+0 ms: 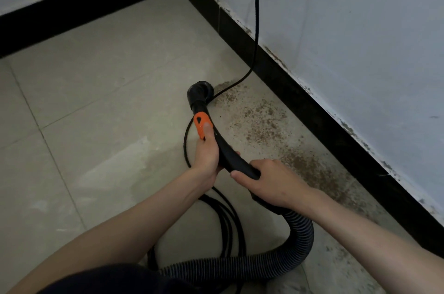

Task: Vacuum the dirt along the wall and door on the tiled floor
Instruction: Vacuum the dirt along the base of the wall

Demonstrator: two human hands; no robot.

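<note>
Down near the floor, both hands hold the vacuum's curved black handle tube [224,147]. The left hand [207,153] wraps it just behind the orange slider [203,125], thumb resting on that orange piece; the right hand [271,182] grips the rear end, where the ribbed hose [300,233] joins and loops back toward the person. At the front, the round brush nozzle [200,92] sits on the tiled floor [96,101], at the near edge of the brown dirt [264,123] strewn along the black skirting [300,96] below the right-hand wall [360,41].

It looks like an early stage of the sweep: most of the grit lies untouched, trailing toward the person along the skirting. Next, I'd judge, the nozzle needs drawing rightward into the patch and then along the wall, kept flat on the tile. A power cord [256,17] hangs down and crosses the floor right at the nozzle, so it may snag.

Nozzle end points away from the person, toward the corner; the tube's long axis runs from lower right to upper left.
</note>
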